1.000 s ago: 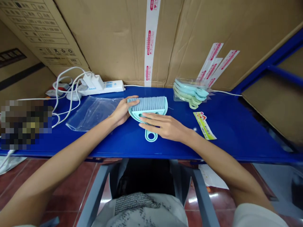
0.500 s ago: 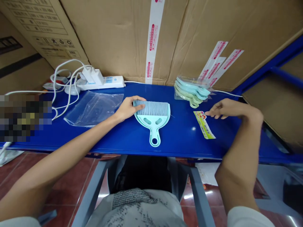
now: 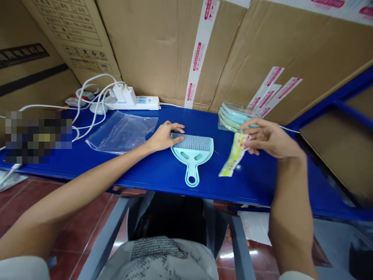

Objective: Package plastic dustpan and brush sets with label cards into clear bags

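Observation:
A mint dustpan with a brush nested in it (image 3: pixel 192 153) lies on the blue table (image 3: pixel 163 175), handle toward me. My left hand (image 3: pixel 166 136) rests on the brush's left corner, fingers curled over its edge. My right hand (image 3: pixel 268 138) is lifted above the table and pinches the top of a yellow-green paper label (image 3: pixel 234 155), which hangs down from the fingers. Behind that hand lies a stack of bagged dustpans (image 3: pixel 233 116).
A clear plastic bag (image 3: pixel 122 132) lies flat to the left. A white power strip with plugs and cables (image 3: pixel 128 101) sits at the back left. Cardboard boxes (image 3: pixel 180 50) wall off the back. Blue shelf bars (image 3: pixel 344 105) rise at the right.
My right hand left the dustpan, reached right to the label on the table, picked it up and brought it back toward the dustpan. My left hand stayed on the brush.

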A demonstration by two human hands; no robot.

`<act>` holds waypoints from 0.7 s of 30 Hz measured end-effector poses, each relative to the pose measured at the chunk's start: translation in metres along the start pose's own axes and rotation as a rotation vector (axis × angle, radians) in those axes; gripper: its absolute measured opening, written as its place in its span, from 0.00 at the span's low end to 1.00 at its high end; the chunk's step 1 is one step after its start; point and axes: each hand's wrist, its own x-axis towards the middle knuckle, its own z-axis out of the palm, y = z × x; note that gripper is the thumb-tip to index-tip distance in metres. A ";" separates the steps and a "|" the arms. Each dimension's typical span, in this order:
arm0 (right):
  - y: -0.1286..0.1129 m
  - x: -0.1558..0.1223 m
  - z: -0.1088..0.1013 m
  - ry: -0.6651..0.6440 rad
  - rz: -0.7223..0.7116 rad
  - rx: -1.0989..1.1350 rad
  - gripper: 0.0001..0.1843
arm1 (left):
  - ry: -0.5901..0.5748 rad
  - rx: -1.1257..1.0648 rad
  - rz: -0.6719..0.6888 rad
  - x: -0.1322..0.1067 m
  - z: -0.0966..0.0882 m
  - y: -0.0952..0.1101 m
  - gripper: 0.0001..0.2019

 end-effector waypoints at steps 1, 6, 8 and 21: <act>0.000 0.009 0.016 0.039 -0.041 0.112 0.35 | -0.010 -0.017 0.004 0.000 0.000 0.000 0.20; 0.028 0.057 0.084 0.236 -0.147 0.326 0.30 | 0.044 -0.175 -0.082 0.000 -0.001 -0.002 0.24; 0.040 0.067 0.097 0.332 -0.145 0.350 0.31 | 0.053 -0.246 -0.093 0.000 -0.003 0.000 0.26; 0.047 0.064 0.103 0.399 -0.190 0.161 0.21 | 0.185 -0.244 0.140 -0.001 -0.004 0.003 0.10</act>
